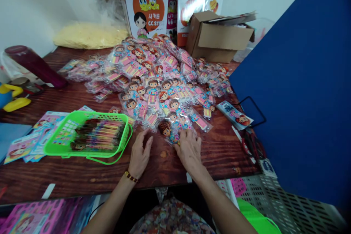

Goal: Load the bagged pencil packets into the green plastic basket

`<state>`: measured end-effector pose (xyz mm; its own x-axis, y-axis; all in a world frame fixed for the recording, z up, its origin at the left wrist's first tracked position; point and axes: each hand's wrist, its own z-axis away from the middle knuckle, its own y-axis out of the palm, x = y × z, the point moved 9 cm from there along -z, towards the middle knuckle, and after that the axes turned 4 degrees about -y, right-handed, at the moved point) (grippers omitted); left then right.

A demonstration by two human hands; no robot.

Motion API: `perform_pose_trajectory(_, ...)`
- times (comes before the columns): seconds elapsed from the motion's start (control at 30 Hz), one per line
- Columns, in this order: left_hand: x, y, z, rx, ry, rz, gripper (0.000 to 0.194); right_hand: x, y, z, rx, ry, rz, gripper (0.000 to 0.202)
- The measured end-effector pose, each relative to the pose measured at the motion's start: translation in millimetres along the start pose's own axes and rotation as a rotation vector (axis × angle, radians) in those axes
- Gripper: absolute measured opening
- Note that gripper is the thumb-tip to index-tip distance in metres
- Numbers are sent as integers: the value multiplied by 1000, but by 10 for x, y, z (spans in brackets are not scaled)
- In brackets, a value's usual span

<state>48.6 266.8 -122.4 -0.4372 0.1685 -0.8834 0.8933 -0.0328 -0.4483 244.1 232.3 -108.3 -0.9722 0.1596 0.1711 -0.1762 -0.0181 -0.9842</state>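
Observation:
A large heap of small clear packets (pixel 153 93) lies in front of me, with cartoon figures and pink and yellow sticks showing through the plastic. My right hand (pixel 189 150) is at the heap's near edge, its thumb and fingers on a packet with a brown-haired figure (pixel 166 128); the fingertips are partly hidden. My left hand (pixel 141 151) rests on the table to the left of that packet, thumb and fingers apart, nothing in it. Left of this hand stands a green plastic basket (pixel 55 150) with a row of similar packets (pixel 101 135) inside.
Printed cards (pixel 23 146) lie left of the basket. A dark red bottle (pixel 35 65) leans at the far left. At the back are an open cardboard box (pixel 219 40) and printed cartons (pixel 148 7). Scissors (pixel 253 146) lie near the right edge, beside a blue panel (pixel 296 80).

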Motion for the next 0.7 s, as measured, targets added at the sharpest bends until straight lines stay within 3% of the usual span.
perform_pose_trajectory(0.33, -123, 32, 100, 30, 48, -26, 33, 286, 36, 237, -9, -152, -14, 24)
perform_pose_trajectory(0.43, -129, 23, 101, 36, 57, -49, 33, 233, 26, 229, -47, -127, -47, 23)
perform_pose_trajectory(0.57, -106, 13, 82, 37, 61, -81, 33, 123, 41, 139, -49, -61, -80, 38)
perform_pose_trajectory(0.7, -87, 35, 69, 53, 49, -66, 34, 188, 68, 185, -69, -99, -91, 27)
